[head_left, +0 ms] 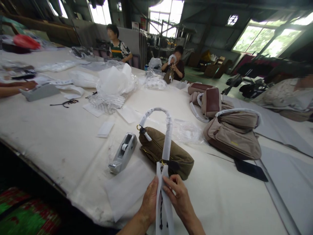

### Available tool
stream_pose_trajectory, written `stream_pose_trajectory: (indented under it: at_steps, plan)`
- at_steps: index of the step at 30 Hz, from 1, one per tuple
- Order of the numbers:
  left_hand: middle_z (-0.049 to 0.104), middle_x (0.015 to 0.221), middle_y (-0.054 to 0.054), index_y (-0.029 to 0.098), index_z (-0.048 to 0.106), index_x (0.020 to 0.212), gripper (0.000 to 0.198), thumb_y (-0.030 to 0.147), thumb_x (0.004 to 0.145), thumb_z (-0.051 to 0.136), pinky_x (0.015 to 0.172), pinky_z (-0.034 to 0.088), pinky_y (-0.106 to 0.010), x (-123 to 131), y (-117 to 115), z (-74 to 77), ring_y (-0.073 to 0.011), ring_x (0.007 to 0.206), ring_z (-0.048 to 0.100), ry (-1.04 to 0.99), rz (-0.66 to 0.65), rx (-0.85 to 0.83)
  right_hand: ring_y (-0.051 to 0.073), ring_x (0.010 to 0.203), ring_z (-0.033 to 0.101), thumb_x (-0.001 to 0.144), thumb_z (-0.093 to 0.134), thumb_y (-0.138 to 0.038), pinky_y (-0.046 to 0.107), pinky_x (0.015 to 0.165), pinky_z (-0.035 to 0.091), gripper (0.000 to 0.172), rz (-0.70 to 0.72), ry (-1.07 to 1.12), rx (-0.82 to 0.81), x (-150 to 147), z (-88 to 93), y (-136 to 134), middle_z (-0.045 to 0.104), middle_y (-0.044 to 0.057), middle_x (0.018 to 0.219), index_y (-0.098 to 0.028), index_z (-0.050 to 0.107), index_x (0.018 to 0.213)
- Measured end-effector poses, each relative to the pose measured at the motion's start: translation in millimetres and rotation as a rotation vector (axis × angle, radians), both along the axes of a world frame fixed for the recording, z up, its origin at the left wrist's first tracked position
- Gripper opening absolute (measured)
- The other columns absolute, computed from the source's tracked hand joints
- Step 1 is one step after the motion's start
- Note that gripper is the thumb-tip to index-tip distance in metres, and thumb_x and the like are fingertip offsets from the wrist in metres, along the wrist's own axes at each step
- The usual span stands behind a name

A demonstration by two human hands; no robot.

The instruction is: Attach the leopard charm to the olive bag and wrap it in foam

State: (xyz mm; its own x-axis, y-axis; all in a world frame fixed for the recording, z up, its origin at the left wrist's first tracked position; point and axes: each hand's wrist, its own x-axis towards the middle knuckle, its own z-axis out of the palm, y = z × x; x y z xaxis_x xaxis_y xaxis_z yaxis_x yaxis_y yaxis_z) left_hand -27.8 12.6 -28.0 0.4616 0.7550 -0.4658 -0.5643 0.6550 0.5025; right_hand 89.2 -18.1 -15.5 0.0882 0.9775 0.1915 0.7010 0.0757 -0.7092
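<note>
An olive-brown handbag [179, 154] lies on the white table in front of me, its arched handle [168, 130] wrapped in white paper. A white paper strip [158, 199] runs from the handle's near end toward me, folded lengthwise around a dark cord [161, 209]. My left hand [150, 195] grips the strip's left edge between thumb and fingers. On the other edge, my right hand [177, 192] pinches the paper, fingers bent. To the left of the bag stands a grey tape dispenser [126, 151], with a loose white paper sheet [129, 189] beside it.
Taupe handbags [234, 137] and a dark phone [251, 169] lie to the right. Clear plastic wrap [114, 85] is heaped farther back. Another tape dispenser [42, 92] sits at the left near a person's hand. Two people [118, 49] are across the table; another person [290, 94] is at right.
</note>
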Motion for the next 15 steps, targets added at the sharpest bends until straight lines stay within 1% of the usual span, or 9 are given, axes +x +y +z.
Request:
stream_pose_trajectory:
  at_steps: [3, 6, 8, 12, 15]
  plan:
    - [0.066, 0.077, -0.007, 0.013, 0.063, 0.097, 0.046, 0.051, 0.072, 0.062, 0.069, 0.048, -0.029, -1, 2, 0.2, -0.0181, 0.071, 0.061, -0.038, -0.014, 0.000, 0.020, 0.096, 0.055, 0.080, 0.056, -0.024, 0.031, 0.079, 0.051, 0.026, -0.071, 0.063, 0.060, -2, -5.1, 2, 0.054, 0.008, 0.103, -0.026, 0.063, 0.106]
    - [0.065, 0.077, -0.006, 0.014, 0.062, 0.098, 0.042, 0.047, 0.073, 0.062, 0.068, 0.047, -0.029, 0, 4, -4.6, -0.0169, 0.068, 0.060, -0.069, -0.018, 0.006, 0.023, 0.105, 0.053, 0.077, 0.058, -0.025, 0.031, 0.077, 0.053, 0.025, -0.128, 0.145, 0.025, -6, -5.9, 3, 0.051, 0.010, 0.118, -0.025, 0.065, 0.101]
    - [0.065, 0.079, -0.005, 0.015, 0.062, 0.096, 0.038, 0.045, 0.074, 0.063, 0.068, 0.047, -0.028, 1, 5, -8.1, -0.0157, 0.068, 0.060, -0.072, -0.024, 0.006, 0.024, 0.109, 0.051, 0.075, 0.058, -0.024, 0.031, 0.076, 0.053, 0.025, -0.132, 0.193, -0.017, -7, -3.4, 5, 0.047, 0.010, 0.126, -0.024, 0.065, 0.100]
    - [0.065, 0.081, -0.006, 0.014, 0.062, 0.097, 0.035, 0.042, 0.076, 0.062, 0.067, 0.045, -0.026, 2, 6, -10.6, -0.0151, 0.068, 0.058, -0.052, -0.050, 0.092, 0.024, 0.108, 0.052, 0.072, 0.057, -0.019, 0.031, 0.076, 0.053, 0.028, -0.122, 0.251, -0.071, -7, 0.6, 9, 0.046, 0.012, 0.128, -0.022, 0.064, 0.098]
    - [0.064, 0.081, -0.006, 0.013, 0.061, 0.100, 0.034, 0.038, 0.076, 0.062, 0.064, 0.043, -0.024, 1, 9, -11.0, -0.0137, 0.066, 0.057, -0.052, -0.076, 0.137, 0.023, 0.105, 0.053, 0.070, 0.057, -0.018, 0.030, 0.073, 0.053, 0.028, -0.116, 0.267, -0.083, -8, -1.1, 10, 0.047, 0.013, 0.128, -0.021, 0.064, 0.097]
